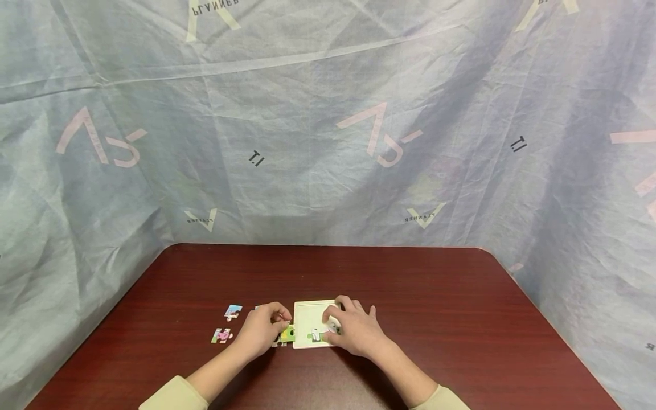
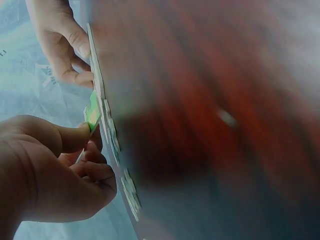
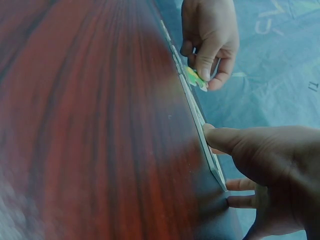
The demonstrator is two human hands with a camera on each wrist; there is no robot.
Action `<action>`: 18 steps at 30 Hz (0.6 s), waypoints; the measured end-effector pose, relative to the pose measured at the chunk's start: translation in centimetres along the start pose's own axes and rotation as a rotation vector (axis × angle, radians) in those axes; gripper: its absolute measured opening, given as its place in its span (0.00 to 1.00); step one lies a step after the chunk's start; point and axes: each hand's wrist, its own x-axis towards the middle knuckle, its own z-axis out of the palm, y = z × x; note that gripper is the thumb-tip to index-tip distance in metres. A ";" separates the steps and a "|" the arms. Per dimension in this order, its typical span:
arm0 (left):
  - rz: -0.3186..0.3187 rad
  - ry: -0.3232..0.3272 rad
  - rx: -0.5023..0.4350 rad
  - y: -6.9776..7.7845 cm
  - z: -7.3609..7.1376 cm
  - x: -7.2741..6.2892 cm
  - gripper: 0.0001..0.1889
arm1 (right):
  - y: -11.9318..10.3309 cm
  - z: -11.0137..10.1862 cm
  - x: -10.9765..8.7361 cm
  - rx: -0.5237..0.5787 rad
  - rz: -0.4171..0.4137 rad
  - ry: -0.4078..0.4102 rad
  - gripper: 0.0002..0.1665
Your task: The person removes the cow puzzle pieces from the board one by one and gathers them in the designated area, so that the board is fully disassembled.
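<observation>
My left hand [image 1: 262, 329] pinches a green and yellow jigsaw piece [image 1: 288, 333] between thumb and fingertips, just at the left edge of a pale puzzle board [image 1: 303, 319]. In the left wrist view that green piece [image 2: 93, 112] is tilted up from the board. My right hand [image 1: 359, 330] holds the right part of the board, fingers bent over it and thumb near its front side. Two fingers reach the board's end corner in the right wrist view. Under this hand, a fitted piece with a white figure [image 1: 315, 335] lies in the board, partly covered by the fingers.
Two loose jigsaw pieces lie left of my left hand, a blue one [image 1: 233, 311] and one with a pink figure [image 1: 222, 335]. More pieces [image 1: 279, 343] lie partly hidden beside and beneath that hand. The dark red wooden table [image 1: 435, 296] meets a grey printed cloth [image 1: 307, 188] behind.
</observation>
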 end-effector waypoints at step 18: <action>-0.095 -0.003 -0.022 -2.7 -3.2 -1.8 0.06 | 0.1 0.0 0.0 0.013 -0.002 -0.010 0.13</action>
